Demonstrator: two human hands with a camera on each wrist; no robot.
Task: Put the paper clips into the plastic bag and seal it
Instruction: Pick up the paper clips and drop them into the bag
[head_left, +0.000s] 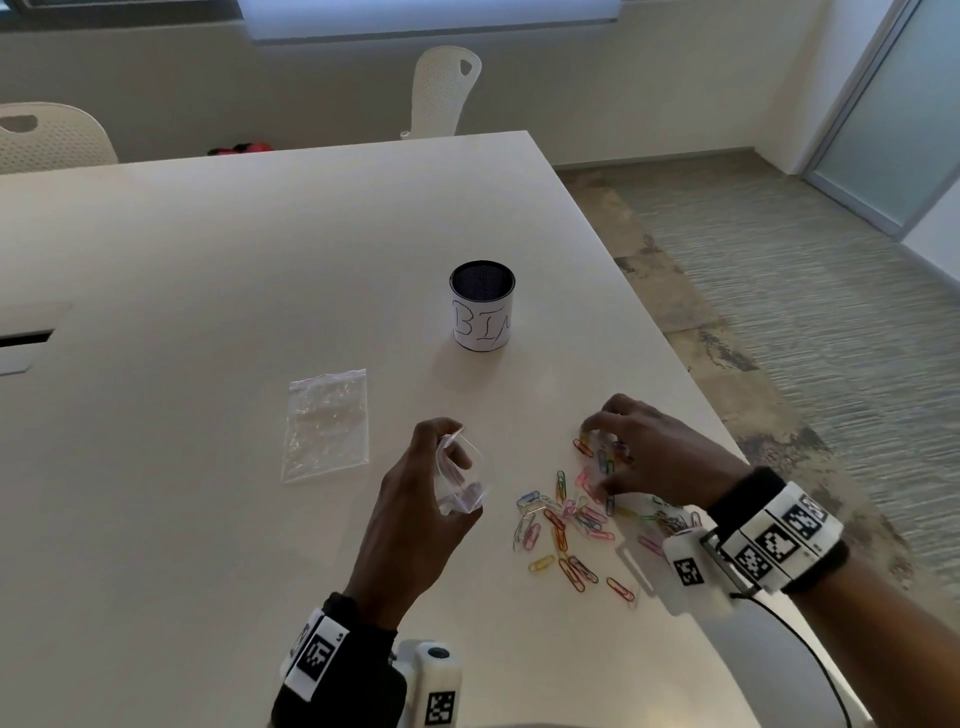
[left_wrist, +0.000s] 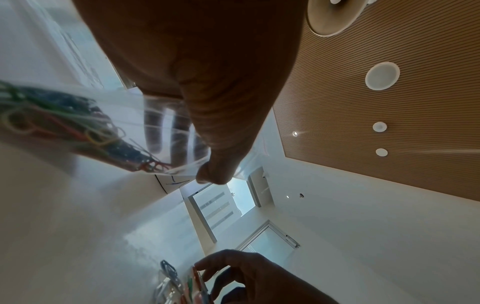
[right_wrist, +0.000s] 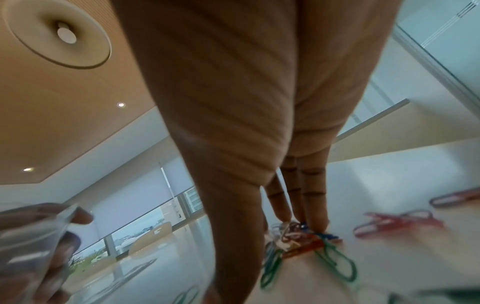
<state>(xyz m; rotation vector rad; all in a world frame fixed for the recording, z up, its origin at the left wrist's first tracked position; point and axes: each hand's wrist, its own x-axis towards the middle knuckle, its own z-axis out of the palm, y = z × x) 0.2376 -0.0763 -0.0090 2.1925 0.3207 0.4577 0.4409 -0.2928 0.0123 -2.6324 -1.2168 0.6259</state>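
My left hand (head_left: 441, 457) holds a small clear plastic bag (head_left: 462, 483) upright just above the table, mouth facing up. In the left wrist view the thumb (left_wrist: 213, 174) pinches the bag's rim and several coloured clips lie inside the bag (left_wrist: 64, 123). To its right, loose coloured paper clips (head_left: 566, 525) are scattered on the table. My right hand (head_left: 602, 460) is clawed over the far end of the pile. Its fingertips (right_wrist: 317, 222) and thumb close round a small bunch of clips (right_wrist: 303, 236) on the tabletop.
A second clear bag (head_left: 326, 423) lies flat to the left of my left hand. A mesh cup labelled BIN (head_left: 482, 306) stands farther back. The table's right edge (head_left: 691, 384) runs close behind my right hand. White chairs (head_left: 447, 91) stand beyond the table.
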